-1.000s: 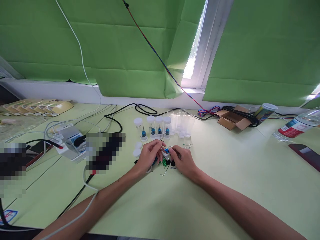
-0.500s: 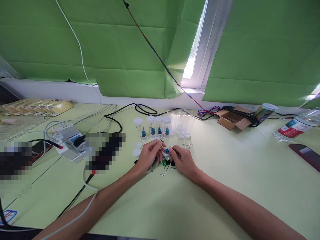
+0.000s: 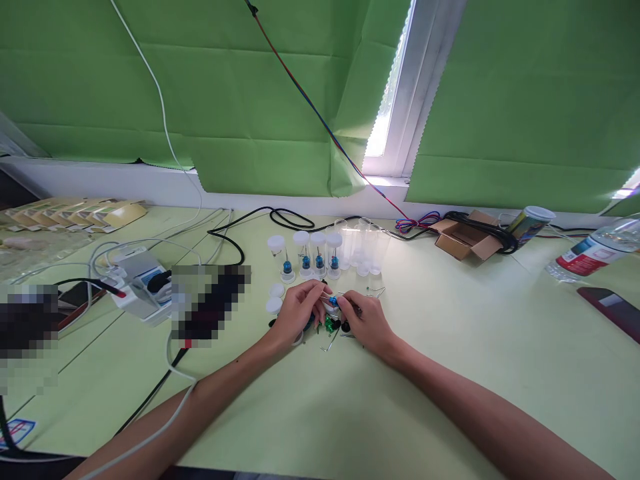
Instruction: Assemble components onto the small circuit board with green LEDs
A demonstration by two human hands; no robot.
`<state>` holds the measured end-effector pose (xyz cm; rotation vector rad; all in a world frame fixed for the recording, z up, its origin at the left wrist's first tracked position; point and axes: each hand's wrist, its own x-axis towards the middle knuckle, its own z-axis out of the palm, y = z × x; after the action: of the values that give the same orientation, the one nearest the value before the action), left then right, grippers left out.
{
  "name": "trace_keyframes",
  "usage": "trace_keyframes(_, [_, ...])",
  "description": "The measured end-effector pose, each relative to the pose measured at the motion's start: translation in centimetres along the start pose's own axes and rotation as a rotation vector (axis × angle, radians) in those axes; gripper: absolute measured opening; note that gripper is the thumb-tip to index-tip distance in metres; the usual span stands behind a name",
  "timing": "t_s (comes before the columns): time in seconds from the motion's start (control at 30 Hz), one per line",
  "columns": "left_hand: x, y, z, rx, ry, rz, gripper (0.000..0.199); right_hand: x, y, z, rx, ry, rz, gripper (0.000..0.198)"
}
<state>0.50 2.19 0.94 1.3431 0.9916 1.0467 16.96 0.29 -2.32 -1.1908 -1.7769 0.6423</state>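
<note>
My left hand (image 3: 303, 305) is closed, its thumb and fingers pinching a thin metal rod that points to the right. Opposite it, my right hand (image 3: 367, 320) pinches a small blue metallic part (image 3: 333, 301) where the rod ends; whether the two are joined is too small to tell. Beneath the hands lie small green metallic parts (image 3: 329, 325), a black round piece (image 3: 345, 327) and an L-shaped hex key (image 3: 328, 345). Just behind stand several clear tubes with white caps (image 3: 301, 237), each holding a blue part (image 3: 306, 263) with a thin dark stem.
Uncapped clear tubes (image 3: 363, 250) stand right of the capped ones. Two white caps (image 3: 274, 305) lie by my left wrist. A power strip (image 3: 140, 287) with cables is at left. An open cardboard box (image 3: 463, 243), a bottle (image 3: 590, 253) and a phone (image 3: 613, 312) are at right.
</note>
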Motion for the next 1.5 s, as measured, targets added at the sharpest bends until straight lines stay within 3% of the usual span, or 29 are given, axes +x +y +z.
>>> trace_keyframes(0.87, [0.07, 0.07, -0.04, 0.015, -0.01, -0.006, 0.029, -0.03, 0.11, -0.01, 0.016, -0.005, 0.004, 0.036])
trace_keyframes(1.37, [-0.05, -0.07, -0.06, -0.002, -0.034, 0.0, 0.029, 0.1, 0.2, -0.05, 0.034, 0.002, -0.007, 0.047])
trace_keyframes(1.5, [-0.09, -0.01, -0.06, 0.005, -0.017, 0.015, 0.028, 0.04, -0.3, -0.27, 0.043, 0.022, -0.004, 0.038])
